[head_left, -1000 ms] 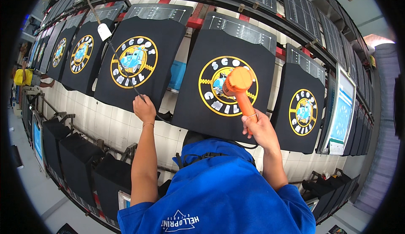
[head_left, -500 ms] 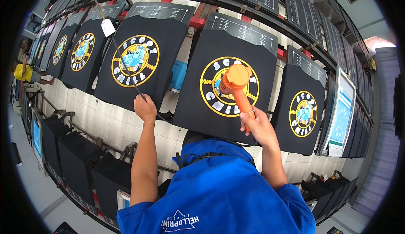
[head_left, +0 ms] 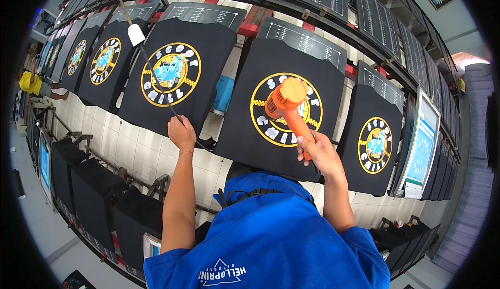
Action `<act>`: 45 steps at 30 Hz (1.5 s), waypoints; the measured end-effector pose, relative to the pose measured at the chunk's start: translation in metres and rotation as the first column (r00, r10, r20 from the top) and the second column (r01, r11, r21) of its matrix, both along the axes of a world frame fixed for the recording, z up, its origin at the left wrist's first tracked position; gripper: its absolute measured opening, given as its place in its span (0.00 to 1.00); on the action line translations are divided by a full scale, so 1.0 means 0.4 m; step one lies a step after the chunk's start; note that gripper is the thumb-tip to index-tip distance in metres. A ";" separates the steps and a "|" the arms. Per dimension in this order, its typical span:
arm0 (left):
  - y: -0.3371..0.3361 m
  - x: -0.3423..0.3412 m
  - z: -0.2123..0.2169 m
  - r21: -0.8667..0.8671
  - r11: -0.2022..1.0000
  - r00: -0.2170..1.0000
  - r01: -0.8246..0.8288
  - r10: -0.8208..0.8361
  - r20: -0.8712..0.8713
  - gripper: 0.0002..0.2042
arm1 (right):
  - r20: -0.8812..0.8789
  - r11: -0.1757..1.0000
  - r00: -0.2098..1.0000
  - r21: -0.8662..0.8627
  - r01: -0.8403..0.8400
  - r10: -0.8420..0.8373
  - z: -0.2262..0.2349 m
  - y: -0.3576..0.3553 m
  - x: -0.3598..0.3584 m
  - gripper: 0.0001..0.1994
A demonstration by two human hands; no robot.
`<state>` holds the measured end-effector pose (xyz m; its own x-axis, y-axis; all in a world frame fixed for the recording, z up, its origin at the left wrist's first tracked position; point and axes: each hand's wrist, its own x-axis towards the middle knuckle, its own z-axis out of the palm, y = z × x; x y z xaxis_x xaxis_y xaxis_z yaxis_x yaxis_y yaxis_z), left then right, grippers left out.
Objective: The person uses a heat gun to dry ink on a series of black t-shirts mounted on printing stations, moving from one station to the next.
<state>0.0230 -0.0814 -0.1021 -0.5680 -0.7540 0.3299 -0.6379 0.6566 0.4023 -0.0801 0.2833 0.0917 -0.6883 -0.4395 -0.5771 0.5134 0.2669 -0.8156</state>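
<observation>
My right hand (head_left: 319,152) grips the handle of an orange heat gun (head_left: 292,94), its fingers wrapped round it. The gun's head is over the round print on a black T-shirt (head_left: 245,117), hiding the print's middle. That shirt lies on a dark board marked with white lines. My left hand (head_left: 181,132) is closed round a black cord (head_left: 155,76), in front of the neighbouring black T-shirt (head_left: 136,101), which bears the same yellow-ringed print with a light blue scooter. Up along the cord sits a white plug-like piece (head_left: 136,34).
Another printed black shirt (head_left: 346,158) is on the right, beside a framed blue screen (head_left: 421,145). More printed shirts stretch away to the left. A metal rail (head_left: 250,0) runs behind the boards. Black-covered boards (head_left: 94,195) stand lower left. A person in yellow (head_left: 32,84) is far left.
The heat gun has shifted slightly left over the print. The surroundings sit a little lower and further right in view. Both hands keep their hold.
</observation>
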 end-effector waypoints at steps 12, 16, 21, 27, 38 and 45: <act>-0.001 0.001 0.000 0.016 1.000 1.000 0.004 -0.004 -0.015 0.12 | -0.031 0.997 0.998 0.050 -0.054 0.055 0.010 -0.032 -0.020 0.18; 0.001 0.000 0.003 0.024 1.000 1.000 0.008 -0.008 -0.004 0.11 | -0.076 0.996 0.996 0.066 -0.051 0.056 0.002 -0.045 -0.024 0.18; -0.003 -0.002 0.004 0.049 0.999 1.000 0.010 -0.010 0.004 0.11 | -0.088 0.997 0.994 0.058 -0.052 0.057 -0.003 -0.052 -0.048 0.17; -0.009 0.001 -0.004 0.049 0.999 1.000 0.024 -0.024 0.007 0.11 | -0.088 0.998 0.995 0.058 -0.039 0.044 -0.007 -0.069 -0.075 0.17; -0.008 0.003 0.003 0.082 0.996 1.000 0.027 -0.027 -0.010 0.11 | -0.031 0.996 0.999 0.085 0.021 -0.019 0.022 -0.060 -0.094 0.17; -0.011 0.009 0.002 0.131 0.990 0.998 0.050 -0.052 0.018 0.12 | -0.077 0.980 0.978 0.040 0.195 -0.192 0.012 -0.041 -0.077 0.16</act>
<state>0.0264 -0.0859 -0.1012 -0.6127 -0.7597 0.2178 -0.6142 0.6312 0.4737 -0.1108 0.2670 0.0967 -0.7983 -0.2674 -0.5397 0.4993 0.2073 -0.8412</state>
